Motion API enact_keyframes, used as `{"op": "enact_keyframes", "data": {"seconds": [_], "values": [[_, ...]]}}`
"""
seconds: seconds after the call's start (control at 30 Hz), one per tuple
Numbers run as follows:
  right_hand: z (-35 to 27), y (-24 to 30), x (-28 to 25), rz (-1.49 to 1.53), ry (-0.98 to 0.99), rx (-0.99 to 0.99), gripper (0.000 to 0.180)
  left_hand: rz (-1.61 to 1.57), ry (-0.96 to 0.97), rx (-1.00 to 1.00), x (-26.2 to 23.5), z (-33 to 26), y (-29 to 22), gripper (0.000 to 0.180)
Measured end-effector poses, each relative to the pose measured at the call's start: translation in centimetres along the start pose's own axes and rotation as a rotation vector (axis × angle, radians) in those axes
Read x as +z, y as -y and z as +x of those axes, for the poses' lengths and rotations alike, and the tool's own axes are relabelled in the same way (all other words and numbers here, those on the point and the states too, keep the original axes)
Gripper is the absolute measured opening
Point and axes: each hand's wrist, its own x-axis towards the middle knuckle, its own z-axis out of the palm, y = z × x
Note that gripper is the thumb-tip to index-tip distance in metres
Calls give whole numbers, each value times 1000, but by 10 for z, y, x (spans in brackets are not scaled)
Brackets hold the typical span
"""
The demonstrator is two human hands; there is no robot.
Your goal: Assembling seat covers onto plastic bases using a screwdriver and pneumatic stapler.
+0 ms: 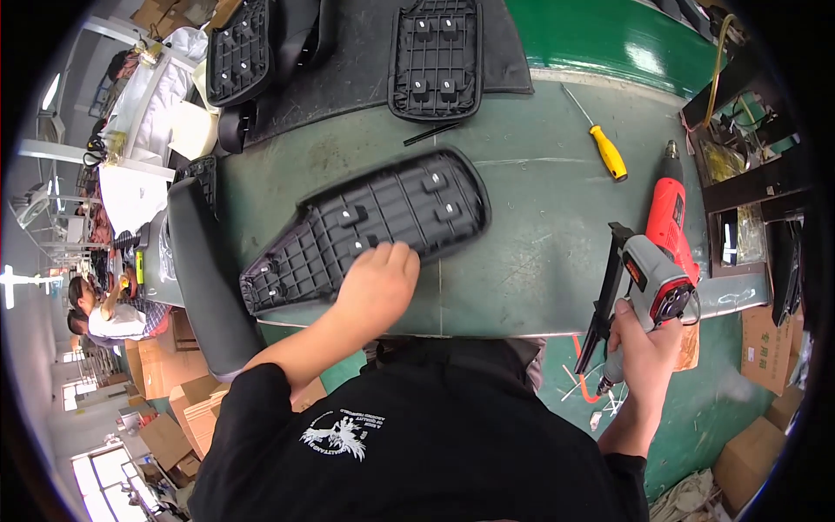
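A black ribbed plastic panel (391, 209), with its edge wrapped in black covering and several small clips, lies slantwise on the green table. My left hand (380, 283) has its fingers closed over the panel's near edge; the fingertips are partly hidden. At the right, my right hand (648, 344) is wrapped round the handle of a grey and black pneumatic staple gun (652, 274), held up by the table's front edge, apart from the panel. Just behind the staple gun lies a red heat gun (668, 209).
A yellow-handled screwdriver (609, 152) lies at the back right. Another ribbed panel (435, 61) sits on black sheet material at the back, with a similar one (239, 52) to its left. A long black padded piece (207, 278) leans at the table's left edge. Cardboard boxes (161, 365) stand beyond.
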Motion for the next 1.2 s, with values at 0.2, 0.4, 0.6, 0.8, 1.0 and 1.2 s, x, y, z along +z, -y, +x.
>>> {"op": "enact_keyframes", "data": {"seconds": [0.2,0.4,0.6,0.8,1.0,1.2], "values": [[-8,14,16,200,21,-64,12,-731,-31,157,-55,18,22,22],[-30,35,28,260,16,-136,17,-110,130,23,37,155,127,17],[-58,32,27,187,-82,-117,12,140,-11,119,114,189,138,15],[-71,40,14,373,-90,-87,10,-249,221,-62,45,154,131,28],[-65,63,16,532,40,-183,29,-1643,132,-301,-45,97,83,39],[-61,55,15,497,286,-440,70,-2066,-120,173,-85,83,-22,30]]}}
